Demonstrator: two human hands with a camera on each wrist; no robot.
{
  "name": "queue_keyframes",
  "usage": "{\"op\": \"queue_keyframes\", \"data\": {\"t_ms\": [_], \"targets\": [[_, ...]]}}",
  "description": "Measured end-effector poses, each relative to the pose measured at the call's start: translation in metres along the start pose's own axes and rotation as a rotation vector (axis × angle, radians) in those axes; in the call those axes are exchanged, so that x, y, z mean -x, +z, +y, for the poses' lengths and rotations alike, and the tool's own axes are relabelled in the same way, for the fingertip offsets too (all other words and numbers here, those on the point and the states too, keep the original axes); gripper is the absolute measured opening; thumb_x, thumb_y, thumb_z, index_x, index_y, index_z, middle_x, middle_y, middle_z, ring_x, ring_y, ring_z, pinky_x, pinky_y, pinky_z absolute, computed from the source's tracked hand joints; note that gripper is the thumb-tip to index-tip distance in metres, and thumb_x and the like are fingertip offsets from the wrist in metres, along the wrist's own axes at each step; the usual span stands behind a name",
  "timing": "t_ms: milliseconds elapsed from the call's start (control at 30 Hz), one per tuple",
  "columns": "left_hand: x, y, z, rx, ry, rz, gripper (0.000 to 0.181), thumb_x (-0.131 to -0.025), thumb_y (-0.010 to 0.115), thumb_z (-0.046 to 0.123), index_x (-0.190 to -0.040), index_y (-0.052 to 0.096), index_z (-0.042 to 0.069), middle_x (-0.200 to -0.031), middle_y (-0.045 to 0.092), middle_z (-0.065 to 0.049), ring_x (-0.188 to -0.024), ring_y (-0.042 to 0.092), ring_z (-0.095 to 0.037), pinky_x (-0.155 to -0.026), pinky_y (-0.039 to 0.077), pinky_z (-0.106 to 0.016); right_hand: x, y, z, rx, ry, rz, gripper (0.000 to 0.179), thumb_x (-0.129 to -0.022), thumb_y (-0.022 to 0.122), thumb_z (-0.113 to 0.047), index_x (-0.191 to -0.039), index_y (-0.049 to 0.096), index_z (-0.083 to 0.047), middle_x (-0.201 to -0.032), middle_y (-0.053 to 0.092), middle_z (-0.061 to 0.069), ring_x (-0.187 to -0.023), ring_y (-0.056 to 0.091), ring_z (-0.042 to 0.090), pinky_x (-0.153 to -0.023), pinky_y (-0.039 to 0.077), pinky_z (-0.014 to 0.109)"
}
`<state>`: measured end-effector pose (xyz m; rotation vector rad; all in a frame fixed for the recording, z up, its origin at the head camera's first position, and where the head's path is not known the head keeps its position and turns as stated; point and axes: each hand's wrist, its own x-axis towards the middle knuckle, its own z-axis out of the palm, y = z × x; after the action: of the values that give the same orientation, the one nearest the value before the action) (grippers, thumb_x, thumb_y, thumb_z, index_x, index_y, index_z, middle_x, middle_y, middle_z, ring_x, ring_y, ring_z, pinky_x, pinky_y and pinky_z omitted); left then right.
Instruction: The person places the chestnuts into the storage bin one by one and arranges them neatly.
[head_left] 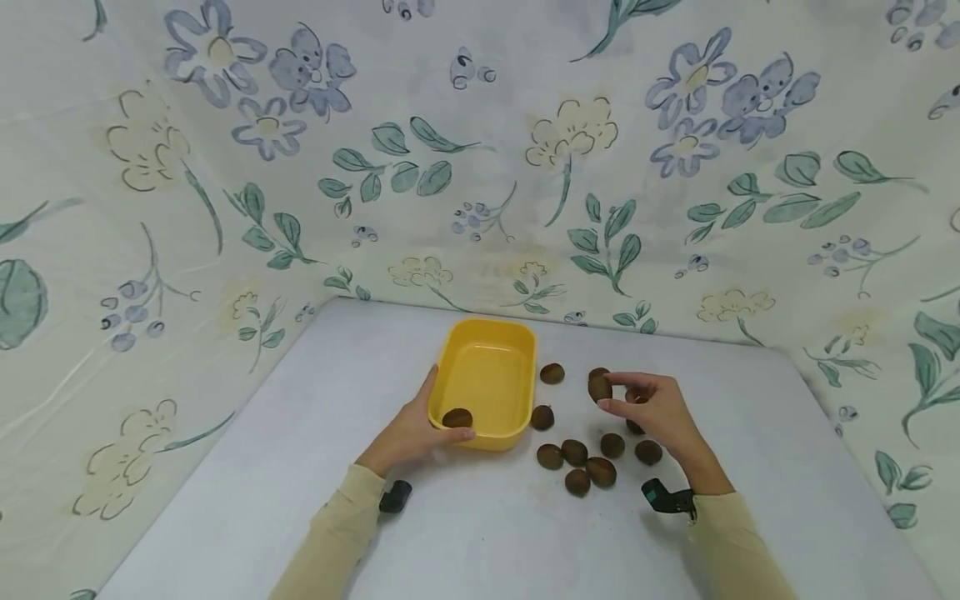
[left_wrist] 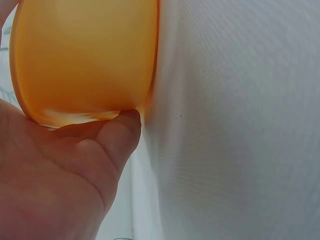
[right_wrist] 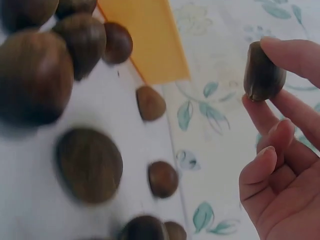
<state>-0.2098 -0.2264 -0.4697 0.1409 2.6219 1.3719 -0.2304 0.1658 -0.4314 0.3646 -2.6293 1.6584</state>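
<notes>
With thumb and fingertips, my right hand (head_left: 651, 410) pinches a brown chestnut (right_wrist: 264, 72) above the white table. In the right wrist view, the other fingers curl loosely below it. My left hand (head_left: 408, 432) grips the near left corner of a yellow plastic box (head_left: 487, 330), its thumb along the near end and its fingers on the left side. The left wrist view shows that thumb (left_wrist: 122, 135) against the box wall. One chestnut (head_left: 457, 418) lies inside the box at the near left. Several loose chestnuts (head_left: 574, 452) are scattered on the table right of the box.
A white cloth with printed flowers (head_left: 570, 133) hangs behind and beside the white tabletop (head_left: 480, 533). Single chestnuts lie close to the box's right wall, among them one near its corner (head_left: 542, 417) and one farther back (head_left: 552, 373).
</notes>
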Motion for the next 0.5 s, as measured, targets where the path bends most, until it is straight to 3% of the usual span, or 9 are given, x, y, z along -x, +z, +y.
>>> {"op": "queue_keyframes", "data": {"t_ms": [167,500], "targets": [[0.001,0.0,0.002,-0.004,0.002,0.005,0.136,-0.075,0.088,0.055,-0.168,-0.005,0.023,-0.173,0.021,-0.013,-0.156,0.033,-0.037,-0.126,0.028,-0.063,-0.006,0.018,-0.008,-0.027,-0.006,-0.028,0.043,-0.083,0.087,-0.02,-0.122,0.075,-0.005,-0.1,0.069,0.006,-0.076,0.051,0.011,-0.059,0.041,0.021],[0.001,0.001,0.001,0.012,0.005,0.017,0.135,-0.075,0.09,0.051,-0.168,-0.004,0.022,-0.174,0.021,-0.012,-0.156,0.033,-0.036,-0.126,0.028,-0.062,-0.015,0.052,-0.022,-0.041,-0.028,-0.09,0.041,-0.081,0.089,-0.021,-0.118,0.077,-0.007,-0.09,0.061,0.009,-0.064,0.045,0.013,-0.053,0.036,0.02]]}}
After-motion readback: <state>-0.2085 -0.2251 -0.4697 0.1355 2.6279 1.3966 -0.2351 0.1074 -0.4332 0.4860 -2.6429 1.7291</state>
